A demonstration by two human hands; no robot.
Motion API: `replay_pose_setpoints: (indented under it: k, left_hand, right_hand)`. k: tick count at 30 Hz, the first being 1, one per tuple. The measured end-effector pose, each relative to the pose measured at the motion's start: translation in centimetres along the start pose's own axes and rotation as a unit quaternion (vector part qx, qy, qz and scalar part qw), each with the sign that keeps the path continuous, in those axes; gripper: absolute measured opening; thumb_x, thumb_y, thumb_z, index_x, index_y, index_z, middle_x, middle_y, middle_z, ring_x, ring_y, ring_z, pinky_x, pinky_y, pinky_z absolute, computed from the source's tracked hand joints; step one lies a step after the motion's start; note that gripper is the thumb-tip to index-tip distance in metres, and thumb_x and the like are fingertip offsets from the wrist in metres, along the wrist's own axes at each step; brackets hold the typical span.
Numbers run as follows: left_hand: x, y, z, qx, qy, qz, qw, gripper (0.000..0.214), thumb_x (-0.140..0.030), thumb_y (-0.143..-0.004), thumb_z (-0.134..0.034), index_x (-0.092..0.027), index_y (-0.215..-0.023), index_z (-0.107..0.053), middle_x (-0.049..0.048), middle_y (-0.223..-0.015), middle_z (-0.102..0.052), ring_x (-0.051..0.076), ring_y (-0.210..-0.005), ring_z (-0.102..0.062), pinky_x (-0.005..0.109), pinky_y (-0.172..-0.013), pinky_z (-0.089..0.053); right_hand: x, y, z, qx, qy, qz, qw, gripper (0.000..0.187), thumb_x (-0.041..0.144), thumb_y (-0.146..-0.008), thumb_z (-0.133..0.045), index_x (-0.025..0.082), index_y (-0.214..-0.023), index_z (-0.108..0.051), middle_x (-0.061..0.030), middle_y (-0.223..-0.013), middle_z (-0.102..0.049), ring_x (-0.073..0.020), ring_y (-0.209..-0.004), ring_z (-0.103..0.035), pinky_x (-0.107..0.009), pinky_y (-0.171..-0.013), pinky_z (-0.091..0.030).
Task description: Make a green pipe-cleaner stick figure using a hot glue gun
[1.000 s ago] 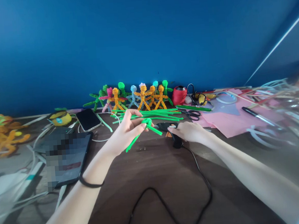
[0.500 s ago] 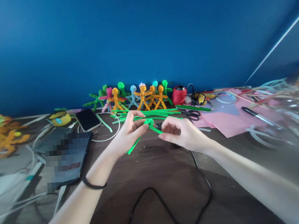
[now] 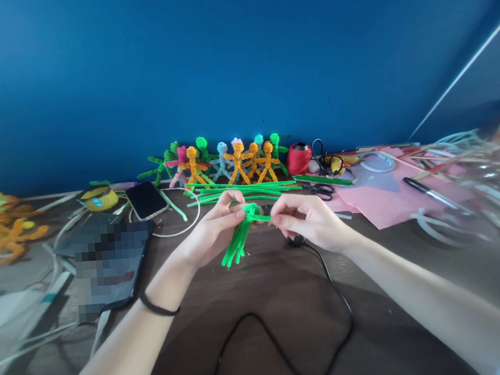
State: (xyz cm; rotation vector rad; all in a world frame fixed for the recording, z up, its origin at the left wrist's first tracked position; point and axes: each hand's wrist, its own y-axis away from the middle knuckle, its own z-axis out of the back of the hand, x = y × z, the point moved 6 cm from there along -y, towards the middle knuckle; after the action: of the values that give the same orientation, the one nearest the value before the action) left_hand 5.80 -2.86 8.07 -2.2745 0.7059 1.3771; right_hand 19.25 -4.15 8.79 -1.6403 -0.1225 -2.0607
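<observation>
My left hand pinches a bright green pipe cleaner piece by its coiled top, the loose stems hanging down towards me. My right hand is closed on the short end of the same green piece, just right of the coil. Both hands hover above the dark wooden table. Behind my right hand lies a black glue gun, mostly hidden, with its black cord looping towards me.
A row of pipe cleaner figures stands against the blue wall. A pile of green pipe cleaners, scissors, a red spool and pink paper lie behind. A phone and tablet lie left.
My right hand left the glue gun and came up to grip the green piece. The green stems have folded together and now hang down side by side.
</observation>
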Motion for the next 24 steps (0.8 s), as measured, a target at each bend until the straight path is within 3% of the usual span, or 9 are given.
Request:
replay_pose_setpoints:
  k: [13,24]
  left_hand:
    - [0.3,0.4,-1.0,0.067,0.027,0.042,0.997,0.015,-0.018,-0.078,-0.060,-0.019,-0.085,-0.047,0.0004,-0.073,-0.063,0.014,-0.073,-0.059,0.026,-0.068,-0.039]
    - [0.7,0.7,-1.8,0.112,0.039,0.068,0.991,0.014,-0.018,-0.079,-0.058,-0.020,-0.085,-0.045,0.0015,-0.073,-0.064,0.014,-0.073,-0.058,0.025,-0.068,-0.037]
  right_hand:
    - [0.3,0.1,0.2,0.004,-0.024,0.024,0.999,0.016,0.028,-0.083,-0.057,0.015,-0.075,-0.058,0.0022,-0.059,-0.052,-0.0061,-0.050,-0.048,-0.019,-0.047,-0.038]
    - [-0.6,0.0,0.1,0.030,-0.046,-0.001,0.999,0.024,0.037,-0.082,-0.058,0.015,-0.076,-0.059,0.0047,-0.050,-0.046,-0.0054,-0.045,-0.041,-0.019,-0.043,-0.031]
